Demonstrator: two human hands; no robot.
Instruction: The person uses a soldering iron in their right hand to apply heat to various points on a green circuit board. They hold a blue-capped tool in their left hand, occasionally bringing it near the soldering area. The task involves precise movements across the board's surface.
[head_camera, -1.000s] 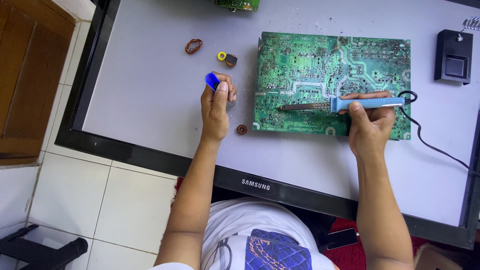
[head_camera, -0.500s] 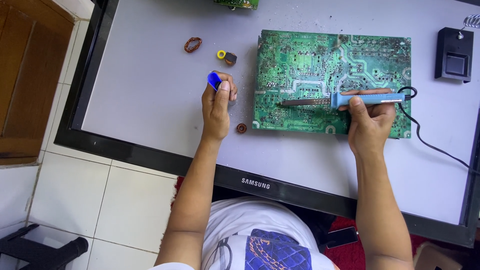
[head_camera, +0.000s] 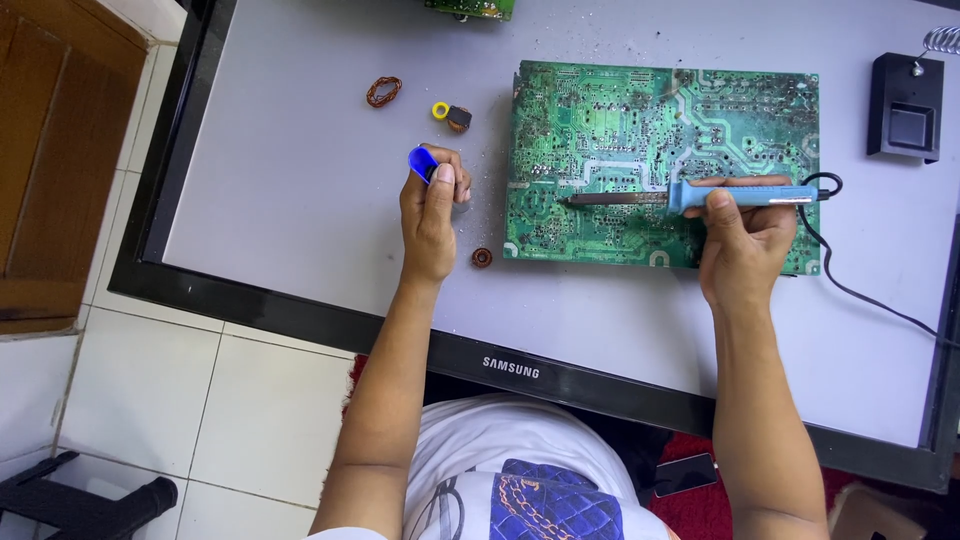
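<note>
Left hand (head_camera: 430, 215): fingers clamped on a small glossy blue plastic piece (head_camera: 420, 163), left of the board.
Right hand (head_camera: 745, 240): closed round a blue-handled soldering iron (head_camera: 700, 195), lying across the flat green circuit board (head_camera: 665, 165).
Nearby: copper wire coil (head_camera: 383, 91), yellow ring (head_camera: 441, 110), black stand (head_camera: 905, 105) far right.

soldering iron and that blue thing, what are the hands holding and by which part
Right hand grips the soldering iron by its blue handle. Left hand pinches a small blue object at its lower end.
</note>
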